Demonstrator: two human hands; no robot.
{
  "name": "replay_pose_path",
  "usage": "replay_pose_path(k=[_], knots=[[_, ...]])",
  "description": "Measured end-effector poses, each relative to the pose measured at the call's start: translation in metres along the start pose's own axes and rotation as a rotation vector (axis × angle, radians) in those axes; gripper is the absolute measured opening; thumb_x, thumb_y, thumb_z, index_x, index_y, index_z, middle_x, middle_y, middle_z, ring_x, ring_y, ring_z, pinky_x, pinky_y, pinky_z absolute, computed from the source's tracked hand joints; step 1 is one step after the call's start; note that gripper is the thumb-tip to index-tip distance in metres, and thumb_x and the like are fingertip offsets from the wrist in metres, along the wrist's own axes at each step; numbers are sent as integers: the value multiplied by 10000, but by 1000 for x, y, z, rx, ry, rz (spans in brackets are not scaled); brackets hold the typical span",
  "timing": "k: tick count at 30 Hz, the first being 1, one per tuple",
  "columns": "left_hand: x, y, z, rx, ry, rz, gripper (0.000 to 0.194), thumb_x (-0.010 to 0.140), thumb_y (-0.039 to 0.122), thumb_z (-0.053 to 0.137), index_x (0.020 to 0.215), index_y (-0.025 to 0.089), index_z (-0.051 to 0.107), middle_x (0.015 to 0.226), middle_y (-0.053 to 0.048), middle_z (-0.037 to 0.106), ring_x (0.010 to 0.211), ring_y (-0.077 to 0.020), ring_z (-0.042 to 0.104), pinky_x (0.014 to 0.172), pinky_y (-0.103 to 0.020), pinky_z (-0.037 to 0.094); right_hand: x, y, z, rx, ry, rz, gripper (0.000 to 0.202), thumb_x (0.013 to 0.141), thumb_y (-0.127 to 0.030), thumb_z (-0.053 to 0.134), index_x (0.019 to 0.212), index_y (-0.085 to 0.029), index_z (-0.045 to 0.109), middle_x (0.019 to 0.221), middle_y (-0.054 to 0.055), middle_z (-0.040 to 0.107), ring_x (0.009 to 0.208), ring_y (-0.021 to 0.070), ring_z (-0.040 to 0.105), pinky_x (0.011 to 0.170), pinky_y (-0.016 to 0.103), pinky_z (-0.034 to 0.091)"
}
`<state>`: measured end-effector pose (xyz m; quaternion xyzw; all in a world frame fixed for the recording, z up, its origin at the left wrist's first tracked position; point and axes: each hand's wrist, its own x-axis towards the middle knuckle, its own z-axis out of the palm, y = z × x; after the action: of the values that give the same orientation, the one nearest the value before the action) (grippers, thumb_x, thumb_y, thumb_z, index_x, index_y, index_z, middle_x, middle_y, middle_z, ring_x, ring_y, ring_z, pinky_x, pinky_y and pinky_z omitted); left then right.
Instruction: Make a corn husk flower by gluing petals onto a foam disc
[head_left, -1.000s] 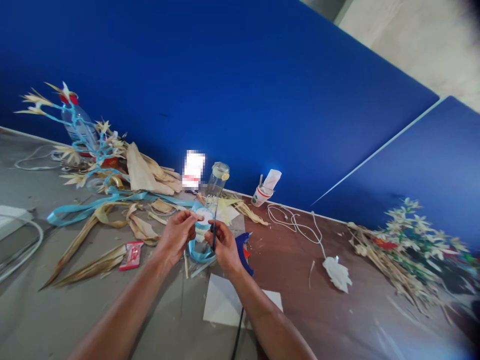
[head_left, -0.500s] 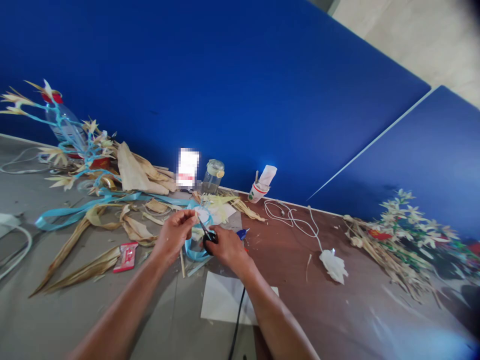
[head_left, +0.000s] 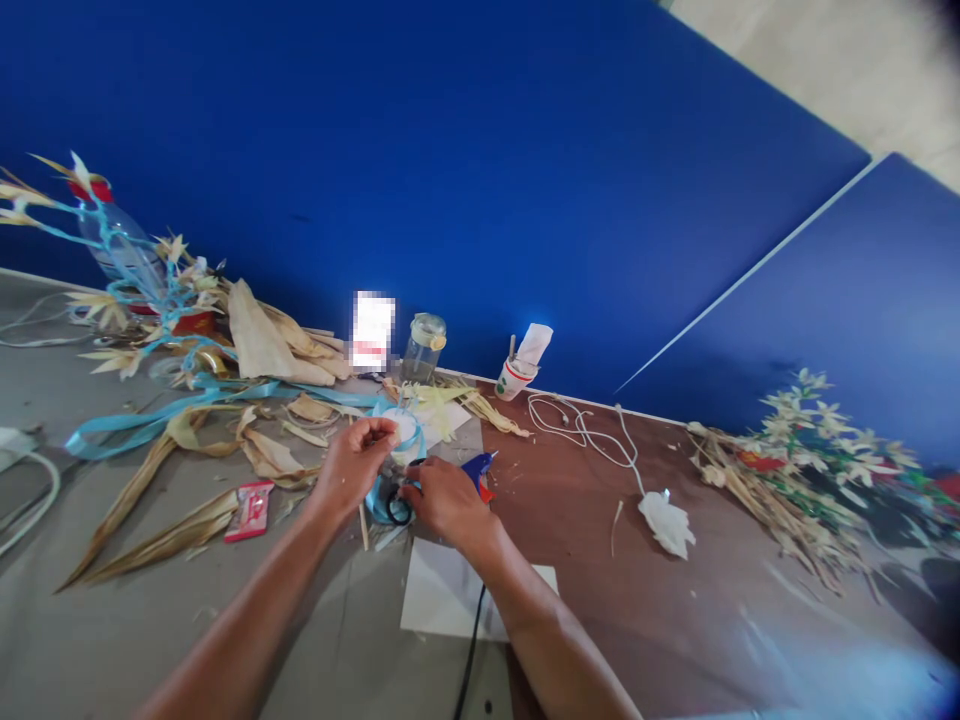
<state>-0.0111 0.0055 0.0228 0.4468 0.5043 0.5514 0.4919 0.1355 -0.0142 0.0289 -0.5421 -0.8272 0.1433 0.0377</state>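
My left hand pinches a small round white piece with light blue ribbon looped around it, held just above the table. My right hand is close beside it, low over the table, its fingers closed on black-handled scissors; one handle loop shows to the left of the fingers and the blades are hidden. A blue glue gun lies right behind my right hand. A white paper sheet lies under my right forearm, and a black cord crosses it.
Dried husk leaves and long blue ribbon litter the left side, by a bottle dressed with husk flowers. A glass jar, paper cup, white cable and red packet are nearby. A flower bundle lies right. A blue partition stands behind.
My right hand has lowered the scissors from upright beside the white piece down toward the table. My left hand stays put on the piece. The view has shifted slightly.
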Motion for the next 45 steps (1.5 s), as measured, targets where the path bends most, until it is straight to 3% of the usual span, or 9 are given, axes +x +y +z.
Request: replay_pose_path(k=[4,7,9,12,15,29,41,45], knots=[[0,-1,0,45,-11,19,333,620,390,685,829,148,593,643,23,577,495,-85,466,477,-215,349,0,-3,-4,109,128,3,235,853,-236,458,939,-172,667,953,114,647,864,206,612,740,298,436],[1,-2,1,83,1,19,345,619,401,681,836,150,590,669,10,589,533,-99,491,492,-218,363,6,-2,-6,416,362,18,217,818,-187,489,951,-179,659,951,80,657,872,177,607,764,275,449],[1,-3,2,94,-1,16,357,612,405,683,841,148,589,669,8,587,544,-103,496,493,-219,368,12,-2,-4,667,449,65,180,783,-195,521,896,-175,661,878,47,667,790,156,610,712,254,464],[1,-4,3,101,-16,19,381,607,419,687,851,143,589,683,0,590,558,-109,506,494,-222,373,19,-1,0,922,448,122,140,745,-231,545,797,-162,655,734,12,653,625,130,578,603,239,459],[0,-5,4,102,-25,24,393,613,430,688,863,144,589,698,-7,594,571,-116,518,494,-221,372,21,-1,2,1004,447,132,139,722,-245,550,761,-155,648,683,3,635,576,118,545,574,235,448],[-2,-9,8,72,-44,60,310,635,352,702,845,146,606,717,-13,624,665,-148,583,596,-243,422,16,-7,-5,810,474,115,93,694,-193,480,649,-172,558,618,-19,565,567,112,497,595,230,420],[-3,-4,10,45,-72,15,325,586,368,716,804,153,609,694,-12,621,637,-151,568,574,-244,414,14,-6,0,455,498,22,116,752,-149,416,706,-179,518,689,16,548,662,140,500,629,242,384],[-4,-1,10,39,-84,-34,313,560,340,725,786,159,605,631,6,595,557,-128,523,492,-224,361,15,-2,1,407,509,20,134,773,-164,398,748,-174,530,732,34,561,701,152,514,664,257,394]])
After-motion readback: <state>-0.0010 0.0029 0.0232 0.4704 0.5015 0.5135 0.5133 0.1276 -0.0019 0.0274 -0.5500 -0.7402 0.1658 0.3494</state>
